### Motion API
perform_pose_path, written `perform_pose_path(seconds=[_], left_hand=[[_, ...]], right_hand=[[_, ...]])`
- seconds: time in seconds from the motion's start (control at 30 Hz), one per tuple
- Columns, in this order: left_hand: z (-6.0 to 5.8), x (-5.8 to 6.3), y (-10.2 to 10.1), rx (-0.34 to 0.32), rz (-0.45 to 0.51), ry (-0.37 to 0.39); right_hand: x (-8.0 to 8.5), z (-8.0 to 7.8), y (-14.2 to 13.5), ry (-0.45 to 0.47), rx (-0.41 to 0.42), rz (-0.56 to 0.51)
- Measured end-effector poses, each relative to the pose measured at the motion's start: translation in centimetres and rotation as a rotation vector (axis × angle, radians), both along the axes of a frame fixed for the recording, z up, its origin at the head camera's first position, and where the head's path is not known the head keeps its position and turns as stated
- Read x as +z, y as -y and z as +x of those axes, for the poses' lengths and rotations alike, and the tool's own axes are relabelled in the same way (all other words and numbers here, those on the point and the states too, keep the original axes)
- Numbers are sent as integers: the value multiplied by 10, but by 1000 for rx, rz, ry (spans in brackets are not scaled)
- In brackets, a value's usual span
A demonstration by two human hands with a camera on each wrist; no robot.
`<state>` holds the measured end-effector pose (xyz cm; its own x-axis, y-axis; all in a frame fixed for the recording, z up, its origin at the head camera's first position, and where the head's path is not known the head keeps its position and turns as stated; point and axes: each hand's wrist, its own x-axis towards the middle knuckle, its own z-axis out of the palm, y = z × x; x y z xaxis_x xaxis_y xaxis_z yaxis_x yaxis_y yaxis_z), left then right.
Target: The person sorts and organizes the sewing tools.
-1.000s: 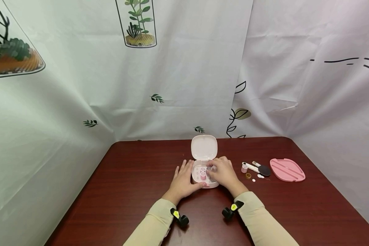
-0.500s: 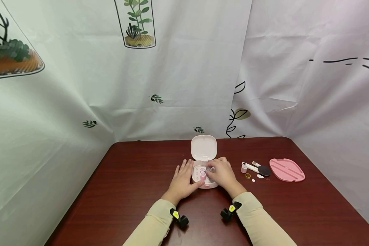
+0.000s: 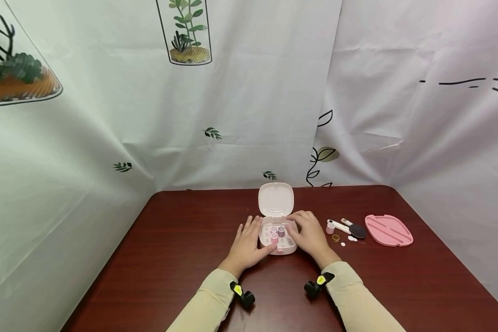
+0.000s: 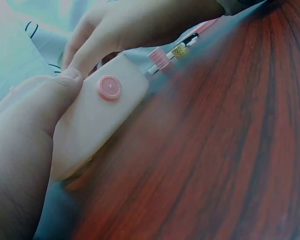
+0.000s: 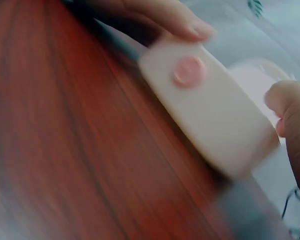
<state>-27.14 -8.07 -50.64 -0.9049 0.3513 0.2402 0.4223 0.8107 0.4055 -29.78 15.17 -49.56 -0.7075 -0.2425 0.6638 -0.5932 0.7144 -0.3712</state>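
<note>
A small white sewing box [image 3: 289, 249] stands on the table, its lid [image 3: 275, 198] raised at the back. Inside it are a pink thread spool [image 3: 274, 238], a paler one [image 3: 273, 229] behind and a purple spool [image 3: 281, 232] beside that. My left hand [image 3: 246, 244] rests along the box's left side with straight fingers, its thumb at the front rim. Over the right rim lies my right hand [image 3: 310, 234], fingers loosely bent and apart from the spools. A round pink clasp [image 4: 110, 88] shows on the box front in the left wrist view.
Right of the box lie a light pink spool [image 3: 330, 228], a gold thimble [image 3: 335, 238], a white-handled tool [image 3: 338, 225], a black oval piece [image 3: 357, 231] and small white bits [image 3: 352, 238]. Farther right is a pink divided tray [image 3: 388, 230]. A white curtain [image 3: 249, 101] hangs behind the table.
My right hand has let go of the purple spool and moved right, toward the box's rim. The spool now shows standing in the box. My left hand has stayed in place.
</note>
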Motion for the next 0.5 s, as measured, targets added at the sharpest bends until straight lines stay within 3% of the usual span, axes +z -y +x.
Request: perform_pose_path(seconds=[0.1, 0.17, 0.33, 0.5], left_hand=[[0, 1, -1, 0, 12, 5], [0, 1, -2, 0, 13, 3], [0, 1, -3, -5, 10, -4], [1, 0, 0, -1, 22, -1]], right_hand=[[-6, -3, -18, -85, -92, -13], [-8, -4, -31, -95, -173, -8], [-14, 1, -61, 5, -338, 11], [-15, 8, -76, 93, -403, 19]])
